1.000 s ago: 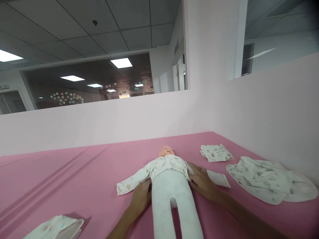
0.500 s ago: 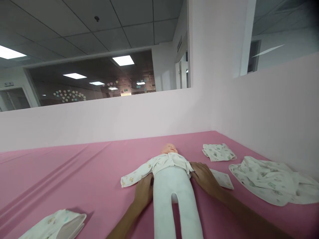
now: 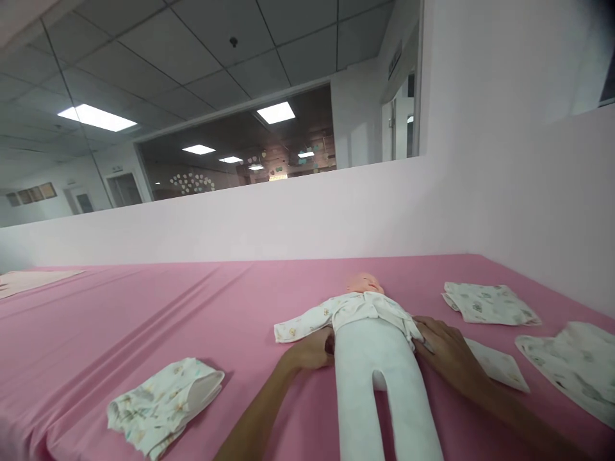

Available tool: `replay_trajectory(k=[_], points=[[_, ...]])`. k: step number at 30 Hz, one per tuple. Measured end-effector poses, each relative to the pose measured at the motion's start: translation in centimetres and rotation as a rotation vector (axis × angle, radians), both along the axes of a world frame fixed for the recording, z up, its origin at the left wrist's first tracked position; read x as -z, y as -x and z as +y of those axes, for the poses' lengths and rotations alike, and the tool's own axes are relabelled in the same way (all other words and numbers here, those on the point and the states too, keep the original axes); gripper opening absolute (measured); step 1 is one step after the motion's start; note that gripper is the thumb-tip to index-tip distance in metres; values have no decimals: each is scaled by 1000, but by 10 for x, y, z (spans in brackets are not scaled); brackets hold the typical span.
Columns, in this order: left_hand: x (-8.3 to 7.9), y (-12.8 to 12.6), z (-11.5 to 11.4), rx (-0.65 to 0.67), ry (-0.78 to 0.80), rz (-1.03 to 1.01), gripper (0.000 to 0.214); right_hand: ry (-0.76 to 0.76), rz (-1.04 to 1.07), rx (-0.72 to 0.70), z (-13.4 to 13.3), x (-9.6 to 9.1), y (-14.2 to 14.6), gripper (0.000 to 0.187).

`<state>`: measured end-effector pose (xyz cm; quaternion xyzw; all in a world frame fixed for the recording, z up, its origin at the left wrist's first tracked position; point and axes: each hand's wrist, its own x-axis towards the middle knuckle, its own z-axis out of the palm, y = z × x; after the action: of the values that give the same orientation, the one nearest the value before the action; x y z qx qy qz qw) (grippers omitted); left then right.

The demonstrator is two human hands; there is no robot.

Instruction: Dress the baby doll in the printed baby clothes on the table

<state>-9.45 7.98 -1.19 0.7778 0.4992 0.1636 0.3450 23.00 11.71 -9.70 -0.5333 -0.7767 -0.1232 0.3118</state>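
Against half a second ago, my view has swung left: everything sits farther right in it, a flat pale cloth has come in well left of my fingers, and the white printed fabric garment near my left forearm shows more fully. The doll with a pink head and white cloth legs stays on its back between my left hand and my right hand, on the pink cloth-covered desk.

Its long axis runs away from me, head beyond my fingers toward the white wall, legs parted on my near side and cut by the lower edge.

My left fingers are tucked at its waist, mostly hidden; I cannot tell whether they grip. My right fingers lie at the hem of the short white printed jacket; whether they pinch it, I cannot tell.

One sleeve reaches out beyond my left fingers; my right hand covers part of the other. Right of those fingers lie a folded white printed cloth and, nearer me, a crumpled white printed cloth.
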Motion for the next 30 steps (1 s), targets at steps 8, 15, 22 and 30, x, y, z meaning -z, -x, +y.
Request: replay_trajectory(k=[8,15,22,30], points=[[17,-18,-3,-145,-355,216,25,73,16,-10,-3,-5,2,31],[24,-29,-5,-285,-427,384,30,66,29,5,-6,-11,7,31],[-1,-15,-28,-303,-462,539,27,52,99,-52,-19,-16,6,29],[-2,87,-103,-545,-684,603,37,95,193,-93,-32,-24,3,25]])
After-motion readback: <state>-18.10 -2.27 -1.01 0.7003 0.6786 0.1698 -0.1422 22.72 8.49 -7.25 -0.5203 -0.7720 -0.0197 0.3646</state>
